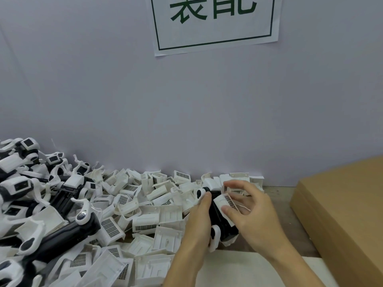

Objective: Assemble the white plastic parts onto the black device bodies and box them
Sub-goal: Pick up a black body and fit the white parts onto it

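At the far left of the surface (275,206), a heap of black device bodies (68,230) already wearing white trim lies against the wall, spilling rightward into a spread of loose white plastic parts (149,221), many with a dark grille patch. Right of centre, the left hand (196,228) wraps its grip around one black body (220,219), thumb pressing near the top beside a round white cap. The right hand (251,212) pinches a white grille piece (224,203) between thumb and fingertips, holding it against the body's upper face. Seating it cleanly likely means squaring the piece's edges to the body and pressing evenly while the left hand braces. A brown cardboard box (339,214) sits at far right, just beside the hands.
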Tool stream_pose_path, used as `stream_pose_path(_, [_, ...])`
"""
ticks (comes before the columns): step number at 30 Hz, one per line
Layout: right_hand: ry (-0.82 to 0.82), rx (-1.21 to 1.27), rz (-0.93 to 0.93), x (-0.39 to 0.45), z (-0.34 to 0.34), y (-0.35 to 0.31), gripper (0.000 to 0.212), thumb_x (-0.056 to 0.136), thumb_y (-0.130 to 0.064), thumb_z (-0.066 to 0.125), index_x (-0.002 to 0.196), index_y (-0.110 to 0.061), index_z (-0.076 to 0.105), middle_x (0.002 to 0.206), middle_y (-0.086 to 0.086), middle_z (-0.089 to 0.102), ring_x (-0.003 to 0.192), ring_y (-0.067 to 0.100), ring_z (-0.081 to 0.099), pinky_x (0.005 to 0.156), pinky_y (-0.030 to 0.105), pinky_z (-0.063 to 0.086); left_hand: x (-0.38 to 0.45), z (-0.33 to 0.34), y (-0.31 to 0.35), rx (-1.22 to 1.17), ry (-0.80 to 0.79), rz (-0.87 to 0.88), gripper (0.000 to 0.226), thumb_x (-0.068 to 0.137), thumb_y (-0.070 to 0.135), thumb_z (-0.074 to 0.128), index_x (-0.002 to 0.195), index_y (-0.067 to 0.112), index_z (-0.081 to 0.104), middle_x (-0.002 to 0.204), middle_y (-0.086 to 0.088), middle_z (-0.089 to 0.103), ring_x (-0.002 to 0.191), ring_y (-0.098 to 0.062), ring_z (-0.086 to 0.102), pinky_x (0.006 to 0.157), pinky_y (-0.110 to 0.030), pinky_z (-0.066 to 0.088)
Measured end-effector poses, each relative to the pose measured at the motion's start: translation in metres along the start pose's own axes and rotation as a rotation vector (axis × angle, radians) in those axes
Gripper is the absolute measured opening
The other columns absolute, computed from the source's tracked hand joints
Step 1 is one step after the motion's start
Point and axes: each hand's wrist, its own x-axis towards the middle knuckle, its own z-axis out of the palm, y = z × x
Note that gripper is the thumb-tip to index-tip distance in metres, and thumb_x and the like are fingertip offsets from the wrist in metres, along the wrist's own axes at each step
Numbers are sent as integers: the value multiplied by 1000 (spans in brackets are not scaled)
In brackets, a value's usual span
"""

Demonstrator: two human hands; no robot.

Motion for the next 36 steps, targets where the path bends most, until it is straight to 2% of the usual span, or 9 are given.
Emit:
stream_pose_path(5, [76, -142, -59, 2, 8, 5, 47, 81, -15, 81, 110, -47, 62, 124, -26, 53, 113, -6, 59, 84, 14, 54, -3, 2, -2, -12, -116, 24, 52, 99, 61, 42, 101, 24, 78, 93, -4, 79, 75, -16, 76, 58, -27, 54])
stream_pose_path(10, [32, -222, -78, 2, 12, 5, 42, 84, -21, 76, 110, -49, 59, 117, -25, 55, 109, 0, 61, 89, 28, 57, -4, 4, -1, -8, -190, 178, 33, 104, 32, 48, 122, 11, 67, 109, -11, 76, 83, -12, 74, 59, -16, 53])
stream_pose_path(16, [-32, -43, 66, -1, 14, 2, 45, 88, -31, 74, 125, -45, 53, 114, -24, 62, 104, -9, 60, 76, 13, 53, -6, 4, 3, -116, -197, 216, 36, 103, 29, 49, 119, 4, 69, 107, -19, 75, 68, -12, 74, 48, -15, 51])
stream_pose_path(18, [-139, 97, 127, 1, 7, 0, 30, 89, -39, 70, 119, -35, 66, 112, -13, 72, 104, 1, 67, 80, 18, 55, -7, 5, 4, -150, -177, 232, 38, 101, 32, 51, 119, 4, 69, 110, -19, 74, 87, -21, 76, 76, -30, 61])
stream_pose_path(20, [-232, 217, 202, 2, 1, -2, 34, 88, -41, 71, 119, -27, 71, 112, -5, 75, 107, 10, 70, 89, 26, 56, -9, 5, 3, -176, -157, 245, 38, 96, 37, 55, 116, 9, 71, 108, -15, 76, 104, -31, 72, 98, -49, 55])
stream_pose_path(24, [-217, 151, 264, 5, -7, 0, 27, 90, -31, 69, 115, -23, 73, 109, -7, 76, 107, 9, 70, 95, 29, 52, -6, 3, -1, -145, -152, 244, 41, 95, 43, 53, 122, 16, 68, 109, -8, 76, 103, -25, 73, 92, -47, 58])
stream_pose_path(28, [-108, 50, 234, 3, 2, 4, 17, 91, -33, 69, 106, -25, 74, 98, -15, 76, 97, 2, 70, 82, 21, 54, -4, 5, -3, -126, -136, 203, 42, 99, 46, 48, 128, 20, 64, 113, -10, 75, 103, -26, 73, 80, -44, 62])
stream_pose_path(31, [-29, 56, 213, 2, 8, 7, 15, 88, -33, 73, 100, -25, 71, 92, -18, 74, 89, 0, 69, 69, 13, 53, -2, 4, -3, -142, -124, 195, 47, 94, 47, 55, 130, 18, 63, 116, -11, 74, 108, -27, 71, 93, -52, 57])
stream_pose_path(36, [-71, 225, 319, 4, -3, 7, 19, 97, -15, 60, 94, -24, 77, 99, -2, 77, 95, 12, 73, 73, 23, 55, 3, 0, -2, -219, -156, 186, 61, 70, 50, 68, 114, 8, 71, 103, -17, 76, 92, -30, 73, 79, -46, 59])
